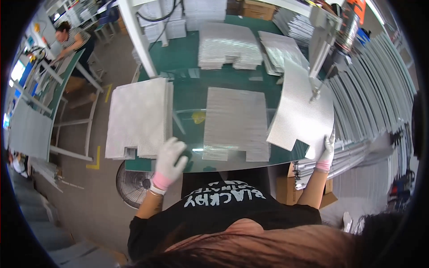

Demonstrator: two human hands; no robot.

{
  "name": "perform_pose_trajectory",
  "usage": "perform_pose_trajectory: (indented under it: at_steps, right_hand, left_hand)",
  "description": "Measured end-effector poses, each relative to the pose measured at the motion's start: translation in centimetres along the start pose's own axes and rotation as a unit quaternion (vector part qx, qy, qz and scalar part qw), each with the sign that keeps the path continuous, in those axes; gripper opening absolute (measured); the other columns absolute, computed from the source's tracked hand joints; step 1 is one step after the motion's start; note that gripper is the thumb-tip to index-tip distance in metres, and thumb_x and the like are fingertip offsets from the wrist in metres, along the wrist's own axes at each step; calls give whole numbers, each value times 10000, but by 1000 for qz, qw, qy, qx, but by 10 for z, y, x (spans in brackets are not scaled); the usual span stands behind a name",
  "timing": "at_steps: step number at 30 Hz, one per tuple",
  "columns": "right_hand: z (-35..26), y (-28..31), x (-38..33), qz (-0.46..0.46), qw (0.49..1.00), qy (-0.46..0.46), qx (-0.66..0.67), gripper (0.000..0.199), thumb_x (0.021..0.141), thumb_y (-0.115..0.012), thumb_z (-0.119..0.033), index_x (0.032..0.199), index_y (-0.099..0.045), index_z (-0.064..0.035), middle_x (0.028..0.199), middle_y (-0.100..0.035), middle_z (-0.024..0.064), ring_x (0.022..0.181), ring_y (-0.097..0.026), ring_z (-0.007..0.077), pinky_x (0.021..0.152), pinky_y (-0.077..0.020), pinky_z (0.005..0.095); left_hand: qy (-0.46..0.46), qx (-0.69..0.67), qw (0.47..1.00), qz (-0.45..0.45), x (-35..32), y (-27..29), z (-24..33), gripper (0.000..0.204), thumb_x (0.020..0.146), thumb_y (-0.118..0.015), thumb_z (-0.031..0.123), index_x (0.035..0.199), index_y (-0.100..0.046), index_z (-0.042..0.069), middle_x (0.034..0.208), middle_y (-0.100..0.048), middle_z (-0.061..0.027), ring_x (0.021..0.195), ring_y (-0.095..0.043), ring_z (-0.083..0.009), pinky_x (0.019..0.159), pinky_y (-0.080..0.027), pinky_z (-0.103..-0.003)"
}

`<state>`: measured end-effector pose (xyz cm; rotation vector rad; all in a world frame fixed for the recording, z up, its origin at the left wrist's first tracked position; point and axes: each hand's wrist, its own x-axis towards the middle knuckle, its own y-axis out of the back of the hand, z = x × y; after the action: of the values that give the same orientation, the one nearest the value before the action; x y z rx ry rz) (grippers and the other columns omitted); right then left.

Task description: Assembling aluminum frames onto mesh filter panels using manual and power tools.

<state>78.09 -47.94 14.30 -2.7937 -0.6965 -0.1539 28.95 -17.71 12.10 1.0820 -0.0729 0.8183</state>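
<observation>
My right hand (327,154), in a white glove with a pink cuff, grips the lower right edge of a silvery, finely patterned sheet (301,114). The sheet is tilted and curved, with a notch in its near edge. A similar notched sheet (235,118) lies flat at the middle of the green table. My left hand (170,163), gloved alike, hovers by the near right corner of a stack of whitish notched sheets (138,116). Its thumb stands apart from the bent fingers, and nothing shows in it.
More sheet stacks (230,44) lie at the back of the green table (187,96). A power tool (346,38) hangs beside a white post at upper right. Many panels (371,85) stand racked on the right. A floor fan (134,185) is at lower left; a person (73,40) works farther off.
</observation>
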Motion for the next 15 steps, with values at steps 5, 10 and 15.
perform_pose_trajectory:
  at_steps: [5, 10, 15]
  right_hand:
    - [4, 56, -4, 17, 1000, -1, -5, 711, 888, -619, -168, 1519, -302, -93, 1410, -460, 107, 1239, -474, 218, 1070, -363, 339]
    - [10, 82, -3, -43, 988, -65, -131, 714, 875, -603, -129, 1515, -296, -59, 1398, -478, 105, 1241, -468, 207, 1089, -335, 325]
    - [37, 111, 16, -92, 951, -115, -270, 740, 822, -552, 62, 1502, -262, 29, 1351, -522, 153, 1125, -581, 183, 990, -434, 285]
  left_hand:
    - [-124, 100, 984, -82, 41, -67, 18, 412, 820, -646, 183, 1204, -587, 46, 1277, -564, -148, 1258, -459, -375, 1065, -350, -511]
    - [-35, 139, 982, -123, 56, -95, 18, 559, 836, -627, 326, 1311, -515, 52, 1378, -483, -162, 1323, -389, -359, 1109, -277, -514]
    - [2, 117, 981, -153, 51, -100, 19, 590, 813, -650, 338, 1307, -513, 45, 1375, -477, -185, 1317, -395, -371, 1122, -271, -510]
